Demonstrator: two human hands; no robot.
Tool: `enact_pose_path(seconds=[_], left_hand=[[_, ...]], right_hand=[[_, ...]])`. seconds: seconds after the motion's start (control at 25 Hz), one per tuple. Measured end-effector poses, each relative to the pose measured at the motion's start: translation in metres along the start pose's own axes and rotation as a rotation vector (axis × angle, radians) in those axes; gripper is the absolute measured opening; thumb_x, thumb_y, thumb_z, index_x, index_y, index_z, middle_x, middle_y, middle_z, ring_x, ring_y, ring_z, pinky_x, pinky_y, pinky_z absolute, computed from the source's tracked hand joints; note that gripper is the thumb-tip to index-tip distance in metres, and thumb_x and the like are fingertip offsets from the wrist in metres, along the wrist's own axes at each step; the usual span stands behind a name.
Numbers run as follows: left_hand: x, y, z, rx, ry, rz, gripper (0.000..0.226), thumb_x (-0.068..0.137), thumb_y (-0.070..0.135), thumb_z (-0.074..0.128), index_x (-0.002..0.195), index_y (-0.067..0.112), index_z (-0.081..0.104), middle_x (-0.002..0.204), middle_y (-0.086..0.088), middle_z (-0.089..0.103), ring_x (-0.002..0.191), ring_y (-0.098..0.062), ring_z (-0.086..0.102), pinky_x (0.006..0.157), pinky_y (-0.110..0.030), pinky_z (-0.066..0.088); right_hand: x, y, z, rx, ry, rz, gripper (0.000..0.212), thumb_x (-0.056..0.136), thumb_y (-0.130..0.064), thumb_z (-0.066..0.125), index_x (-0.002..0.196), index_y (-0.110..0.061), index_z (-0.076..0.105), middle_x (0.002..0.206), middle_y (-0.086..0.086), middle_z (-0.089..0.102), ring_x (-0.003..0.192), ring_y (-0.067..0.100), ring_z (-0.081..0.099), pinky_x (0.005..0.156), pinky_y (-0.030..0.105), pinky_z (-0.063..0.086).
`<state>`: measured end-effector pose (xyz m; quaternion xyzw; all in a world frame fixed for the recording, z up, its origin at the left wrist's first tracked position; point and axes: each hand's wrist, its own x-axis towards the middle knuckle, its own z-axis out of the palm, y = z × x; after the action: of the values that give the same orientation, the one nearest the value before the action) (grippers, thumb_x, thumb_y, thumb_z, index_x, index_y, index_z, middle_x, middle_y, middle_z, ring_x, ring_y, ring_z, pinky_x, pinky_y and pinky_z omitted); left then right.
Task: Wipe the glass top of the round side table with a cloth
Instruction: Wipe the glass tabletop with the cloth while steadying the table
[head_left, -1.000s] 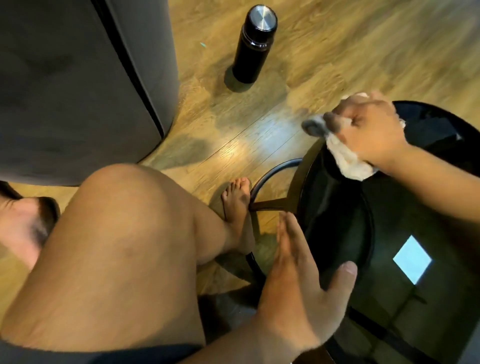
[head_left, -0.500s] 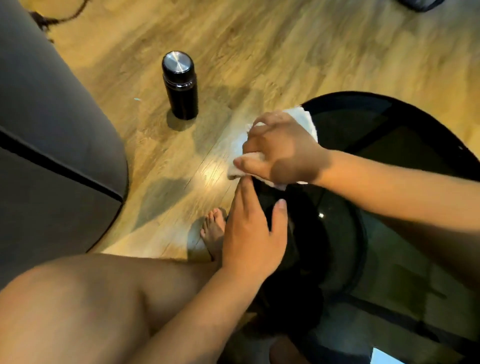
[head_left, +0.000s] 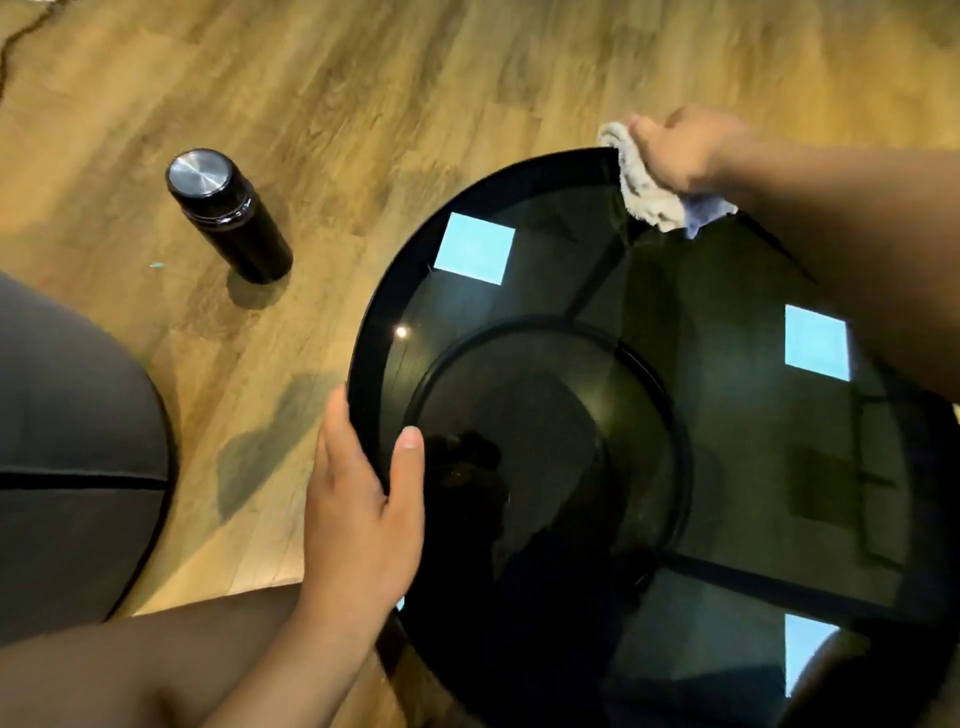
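Wood floor (head_left: 363, 104) lies under the round glass bench (head_left: 753, 467). Right hand (head_left: 685, 150) curls its fingers round the cloth (head_left: 644, 192) at the bench's twelve o'clock rim. Left hand (head_left: 358, 519) rests at nine o'clock, fingers straight.

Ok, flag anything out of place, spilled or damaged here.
Only the flask stands out: it stands upright on the floor left of the table, not on furniture. A tiny teal speck lies near it. No spill or crack shows on the glass.
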<state>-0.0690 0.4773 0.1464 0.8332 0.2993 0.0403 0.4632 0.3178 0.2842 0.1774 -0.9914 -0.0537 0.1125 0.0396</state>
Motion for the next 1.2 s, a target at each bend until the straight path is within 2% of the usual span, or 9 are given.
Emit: enact_pose_path(seconds=[0.12, 0.24, 0.36, 0.56, 0.72, 0.92, 1.0, 1.08, 1.2], left_hand=[[0.001, -0.002, 0.002, 0.010, 0.018, 0.026, 0.067, 0.097, 0.044, 0.045, 0.156, 0.023, 0.018, 0.161, -0.001, 0.030, 0.144, -0.013, 0.027, 0.111, -0.025, 0.019], [0.005, -0.004, 0.003, -0.029, 0.010, 0.051, 0.061, 0.097, 0.046, 0.046, 0.151, 0.022, 0.029, 0.149, -0.003, 0.047, 0.136, -0.022, 0.043, 0.112, -0.041, 0.035], [0.004, -0.004, 0.002, -0.048, 0.030, 0.031, 0.055, 0.099, 0.042, 0.048, 0.148, 0.025, 0.031, 0.144, -0.005, 0.051, 0.131, -0.028, 0.047, 0.104, -0.037, 0.035], [0.002, -0.002, 0.005, -0.009, 0.027, -0.010, 0.057, 0.095, 0.052, 0.042, 0.145, 0.028, 0.028, 0.144, -0.010, 0.050, 0.129, -0.037, 0.047, 0.103, -0.050, 0.039], [0.001, -0.001, 0.006, 0.018, 0.043, -0.017, 0.061, 0.100, 0.043, 0.045, 0.152, 0.019, 0.023, 0.152, -0.016, 0.042, 0.137, -0.039, 0.040, 0.111, -0.051, 0.032], [0.000, -0.005, 0.007, 0.063, 0.023, 0.012, 0.067, 0.101, 0.048, 0.039, 0.156, 0.021, 0.012, 0.161, -0.008, 0.028, 0.146, -0.030, 0.029, 0.115, -0.047, 0.025], [0.003, -0.004, 0.006, 0.056, 0.020, -0.001, 0.066, 0.101, 0.047, 0.040, 0.156, 0.021, 0.014, 0.161, -0.006, 0.028, 0.147, -0.029, 0.028, 0.117, -0.046, 0.024], [0.005, -0.002, 0.007, 0.060, 0.030, -0.001, 0.065, 0.100, 0.042, 0.043, 0.155, 0.018, 0.019, 0.160, -0.008, 0.031, 0.146, -0.029, 0.030, 0.119, -0.045, 0.024], [0.005, 0.001, 0.007, 0.055, 0.056, -0.007, 0.065, 0.098, 0.038, 0.048, 0.155, 0.015, 0.023, 0.158, -0.009, 0.034, 0.145, -0.027, 0.031, 0.119, -0.037, 0.022]], right_hand=[[-0.004, 0.059, -0.007, -0.028, -0.031, 0.100, 0.066, 0.092, -0.056, 0.023, 0.108, -0.003, 0.060, 0.118, 0.031, 0.058, 0.099, 0.041, 0.057, 0.087, 0.042, 0.042], [-0.040, 0.122, -0.011, -0.102, -0.063, 0.219, 0.065, 0.101, -0.047, 0.022, 0.126, 0.005, 0.052, 0.134, 0.036, 0.048, 0.119, 0.046, 0.050, 0.095, 0.044, 0.039], [-0.098, 0.177, -0.009, -0.089, -0.125, 0.366, 0.059, 0.105, -0.037, 0.020, 0.131, 0.008, 0.048, 0.137, 0.037, 0.046, 0.124, 0.046, 0.047, 0.099, 0.041, 0.037], [-0.199, 0.226, 0.008, -0.025, -0.181, 0.576, 0.071, 0.103, -0.050, 0.016, 0.135, 0.004, 0.050, 0.140, 0.032, 0.047, 0.126, 0.043, 0.048, 0.101, 0.038, 0.037], [-0.234, 0.227, 0.028, 0.130, -0.239, 0.499, 0.078, 0.101, -0.058, 0.009, 0.135, -0.001, 0.050, 0.139, 0.026, 0.049, 0.121, 0.036, 0.050, 0.097, 0.035, 0.033], [-0.207, 0.203, 0.030, 0.252, 0.032, 0.312, 0.027, 0.097, -0.043, 0.023, 0.102, -0.023, 0.041, 0.087, 0.024, 0.068, 0.067, 0.032, 0.059, 0.065, 0.036, 0.045], [-0.175, 0.192, 0.022, 0.216, 0.061, 0.322, 0.045, 0.097, -0.050, 0.021, 0.117, -0.019, 0.048, 0.106, 0.024, 0.069, 0.092, 0.038, 0.065, 0.078, 0.041, 0.050], [-0.138, 0.173, 0.011, 0.168, 0.062, 0.299, 0.062, 0.098, -0.053, 0.019, 0.131, -0.009, 0.049, 0.128, 0.025, 0.059, 0.116, 0.041, 0.055, 0.089, 0.042, 0.044], [-0.085, 0.115, 0.000, 0.124, 0.117, 0.184, 0.067, 0.091, -0.061, 0.014, 0.120, -0.020, 0.058, 0.110, 0.018, 0.066, 0.106, 0.037, 0.059, 0.090, 0.042, 0.045]])
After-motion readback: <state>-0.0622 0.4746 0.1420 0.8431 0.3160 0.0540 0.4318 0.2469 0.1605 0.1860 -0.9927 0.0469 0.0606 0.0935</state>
